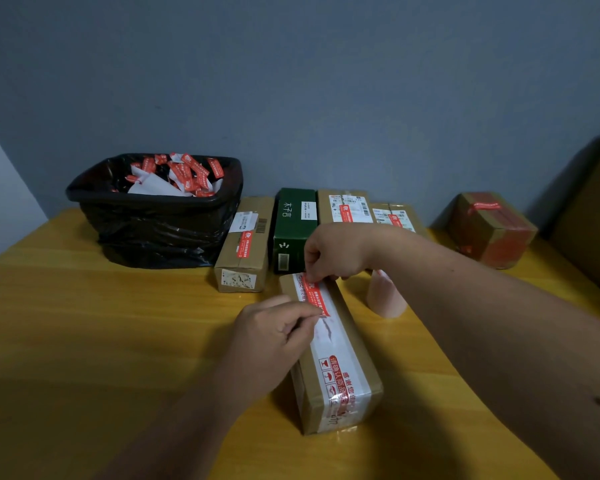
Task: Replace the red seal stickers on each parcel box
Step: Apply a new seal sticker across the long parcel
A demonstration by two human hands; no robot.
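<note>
A long brown parcel box (pixel 329 355) lies near the middle of the yellow worktop (pixel 84 323), its length running from the near edge toward the back, with a white tape strip down its top. A red seal sticker (pixel 314 296) lies across that strip at the box's far end. The left hand (pixel 274 336) has its fingers curled in a pinching grip on the sticker's near end, knuckles resting over the box's left side. The right hand (pixel 333 252) reaches in from the right and pinches the sticker's far end at the top edge of the box; how much of the sticker is stuck down is hard to tell, as the fingers cover both ends.

Along the back edge stands a row of parcels: a brown box (pixel 246 247) with a red seal, a dark green box (pixel 293 226), and two more brown boxes (pixel 347 206) (pixel 395 216) with red seals. Toward the back right corner sits a squat taped box (pixel 492 230). At the back left a black-lined bin (pixel 153 216) holds a heap of red stickers and white backing paper (pixel 177 174). A pale roll-like object (pixel 385 296) stands just right of the long box, partly hidden by the right forearm.
</note>
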